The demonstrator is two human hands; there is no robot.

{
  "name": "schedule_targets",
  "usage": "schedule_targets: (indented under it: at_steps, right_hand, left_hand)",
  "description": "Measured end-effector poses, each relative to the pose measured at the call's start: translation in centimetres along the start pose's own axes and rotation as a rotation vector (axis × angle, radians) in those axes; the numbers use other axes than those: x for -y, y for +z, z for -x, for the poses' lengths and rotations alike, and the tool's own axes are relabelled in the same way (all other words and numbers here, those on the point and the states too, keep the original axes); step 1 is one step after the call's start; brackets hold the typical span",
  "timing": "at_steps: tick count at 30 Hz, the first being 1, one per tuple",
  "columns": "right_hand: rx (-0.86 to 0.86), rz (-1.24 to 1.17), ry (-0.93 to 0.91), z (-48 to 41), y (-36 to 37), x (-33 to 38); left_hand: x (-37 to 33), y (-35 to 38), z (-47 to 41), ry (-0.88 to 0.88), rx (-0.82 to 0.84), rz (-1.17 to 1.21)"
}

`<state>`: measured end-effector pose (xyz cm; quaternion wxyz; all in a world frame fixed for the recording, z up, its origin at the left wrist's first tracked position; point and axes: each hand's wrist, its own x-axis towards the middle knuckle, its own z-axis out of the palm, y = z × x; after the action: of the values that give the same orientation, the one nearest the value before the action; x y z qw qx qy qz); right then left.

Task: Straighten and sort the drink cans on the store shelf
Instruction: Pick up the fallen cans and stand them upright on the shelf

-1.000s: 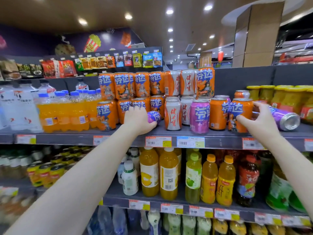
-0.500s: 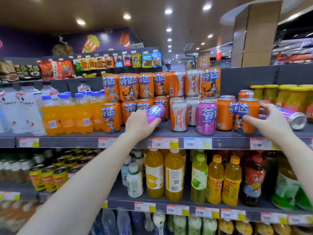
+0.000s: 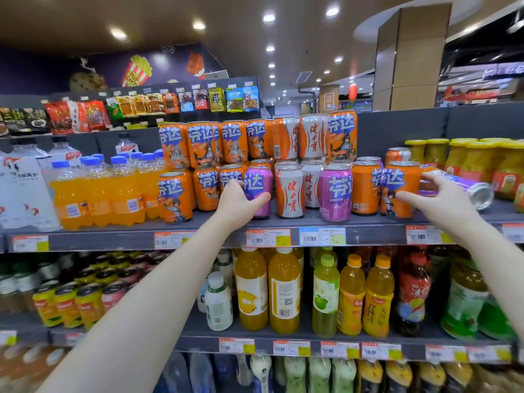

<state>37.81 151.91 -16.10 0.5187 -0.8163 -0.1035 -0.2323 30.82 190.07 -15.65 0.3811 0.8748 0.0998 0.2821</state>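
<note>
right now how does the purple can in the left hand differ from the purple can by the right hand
The left hand's purple can stands upright on the shelf; the right-side purple can lies on its side. The left hand grips the first; the right hand is open beside the other. Both are purple.

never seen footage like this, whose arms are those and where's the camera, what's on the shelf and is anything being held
There is no machine here: these are a person's two bare arms, filmed by one wide-angle camera worn on the head, looking forward and down at a store shelf.

The left hand is wrapped around an upright purple can standing on the shelf. The right hand is open, fingers spread, by an orange can and close to a purple can lying on its side; it grips nothing yet.

The shelf also carries stacked orange cans, white and orange cans, another upright purple can, orange soda bottles on the left and yellow-lidded jars on the right. Juice bottles stand on the shelf below.
</note>
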Motion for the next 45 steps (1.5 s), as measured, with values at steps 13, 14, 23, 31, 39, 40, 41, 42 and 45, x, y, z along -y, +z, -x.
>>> schedule_targets:
  at_steps: [13, 14, 23, 31, 39, 40, 41, 42, 45]
  right_hand:
    - [-0.107, -0.039, 0.062, -2.5, -4.9, -3.9]
    - [-0.180, -0.072, 0.087, -3.0, -5.6, -4.6]
    - [-0.202, 0.422, 0.078, -6.0, -7.7, -6.7]
    - [-0.047, 0.750, 0.065, -6.9, -7.6, -7.3]
    - [-0.065, 0.821, 0.137, -8.0, -6.5, -6.2]
    - [-0.057, 0.827, 0.168, -8.1, -6.4, -6.0]
    - [-0.038, 0.830, 0.205, -8.3, -6.4, -5.8]
    - [-0.010, 0.836, 0.245, -8.4, -6.4, -5.3]
    - [0.127, 0.864, 0.337, -9.2, -6.6, -4.1]
  left_hand:
    - [-1.3, 0.3, 1.5, -0.040, -0.211, -0.200]
    - [-2.3, 1.0, 2.5, 0.024, -0.336, -0.210]
    - [-14.0, 8.4, 7.0, 0.664, -0.323, -0.144]
    - [-18.9, 14.7, 7.6, 0.704, -0.096, -0.168]
    - [-20.7, 19.0, 8.1, 0.710, -0.034, -0.167]
    - [-20.8, 19.4, 7.9, 0.717, -0.028, -0.157]
    - [-21.0, 19.7, 7.8, 0.726, -0.025, -0.147]
    - [-21.1, 20.0, 7.6, 0.739, -0.026, -0.134]
    - [-21.6, 20.5, 6.9, 0.772, -0.035, -0.089]
